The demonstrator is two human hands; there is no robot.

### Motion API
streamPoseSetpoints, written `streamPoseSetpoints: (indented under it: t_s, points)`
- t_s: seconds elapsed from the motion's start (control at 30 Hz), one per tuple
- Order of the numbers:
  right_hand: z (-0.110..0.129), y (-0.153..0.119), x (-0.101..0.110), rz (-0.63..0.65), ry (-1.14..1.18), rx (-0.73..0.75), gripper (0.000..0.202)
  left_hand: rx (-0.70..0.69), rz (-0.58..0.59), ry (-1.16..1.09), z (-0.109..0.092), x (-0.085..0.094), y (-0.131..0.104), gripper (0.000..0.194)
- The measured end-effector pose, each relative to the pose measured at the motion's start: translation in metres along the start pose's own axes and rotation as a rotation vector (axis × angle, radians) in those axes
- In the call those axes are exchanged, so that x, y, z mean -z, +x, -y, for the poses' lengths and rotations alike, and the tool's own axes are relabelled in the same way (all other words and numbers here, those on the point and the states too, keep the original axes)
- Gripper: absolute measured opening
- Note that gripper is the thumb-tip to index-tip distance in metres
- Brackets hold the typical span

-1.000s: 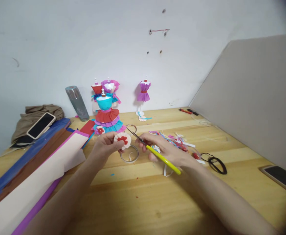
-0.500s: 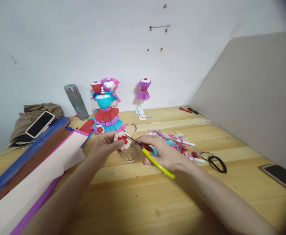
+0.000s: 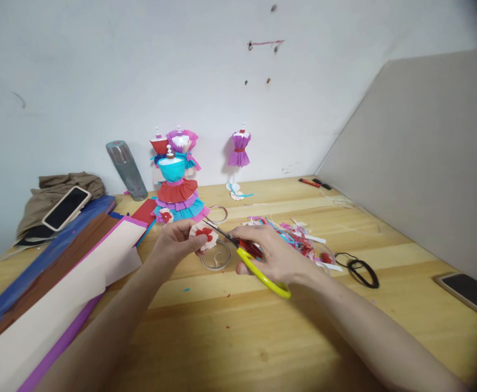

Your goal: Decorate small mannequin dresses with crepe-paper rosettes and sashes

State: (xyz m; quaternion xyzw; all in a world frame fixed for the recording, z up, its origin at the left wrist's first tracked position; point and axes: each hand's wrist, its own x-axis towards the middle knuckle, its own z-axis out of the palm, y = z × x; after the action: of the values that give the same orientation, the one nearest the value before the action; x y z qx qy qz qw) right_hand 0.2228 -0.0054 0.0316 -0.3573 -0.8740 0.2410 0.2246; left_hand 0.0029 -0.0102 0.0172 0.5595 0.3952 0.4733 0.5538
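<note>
Between the thumb and fingers of my left hand (image 3: pixel 178 242) is a paper flower (image 3: pixel 209 243), cream and ruffled with a red centre. My right hand (image 3: pixel 268 253) grips yellow-handled scissors (image 3: pixel 262 277), whose dark blades point left and reach the flower's upper right edge. Just behind the flower stands a miniature dress form (image 3: pixel 177 190) in a turquoise bodice and red, purple and turquoise ruffles. A similar cream and red flower (image 3: pixel 165 216) sits on its skirt. Below the blades a tape ring (image 3: pixel 216 267) lies on the table, partly covered by the flower.
Colourful paper scraps (image 3: pixel 299 239) lie behind my right hand, beside a black cord loop (image 3: pixel 363 272). Long sheets of crepe paper (image 3: pixel 59 294), a phone (image 3: pixel 67 208) and a bottle (image 3: pixel 127 170) are at left. More dress forms (image 3: pixel 240 149) stand by the wall; another phone (image 3: pixel 469 294) is at right.
Both hands keep almost the same places, with the flower and scissors still held. The scissor blades look slightly closer together, and the view has shifted a little.
</note>
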Motion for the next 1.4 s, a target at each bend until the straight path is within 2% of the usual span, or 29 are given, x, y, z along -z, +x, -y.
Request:
streamPoseSetpoints:
  t_s: [0.17, 0.43, 0.73, 0.93, 1.13, 1.4]
  points:
    - [-0.002, -0.001, -0.001, -0.016, -0.002, 0.007, 0.034, 0.0, 0.005, -0.014, 0.0, 0.0, 0.0, 0.029]
    - [-0.001, -0.002, 0.0, -0.031, -0.01, 0.014, 0.031, 0.005, -0.002, -0.014, 0.0, 0.001, 0.0, 0.029]
    - [-0.004, -0.003, 0.001, -0.022, -0.017, 0.043, 0.042, 0.013, 0.026, -0.045, 0.002, 0.003, 0.001, 0.026]
    - [-0.002, -0.004, 0.003, 0.003, -0.017, 0.044, 0.032, 0.034, 0.076, -0.056, -0.001, 0.006, 0.001, 0.026]
    - [-0.002, -0.004, 0.003, -0.015, 0.019, 0.061, 0.037, 0.051, 0.101, -0.037, -0.006, 0.008, 0.0, 0.028]
    - [-0.004, -0.005, 0.007, -0.091, 0.079, -0.057, 0.046, 0.074, 0.119, -0.03, -0.006, 0.012, 0.001, 0.03]
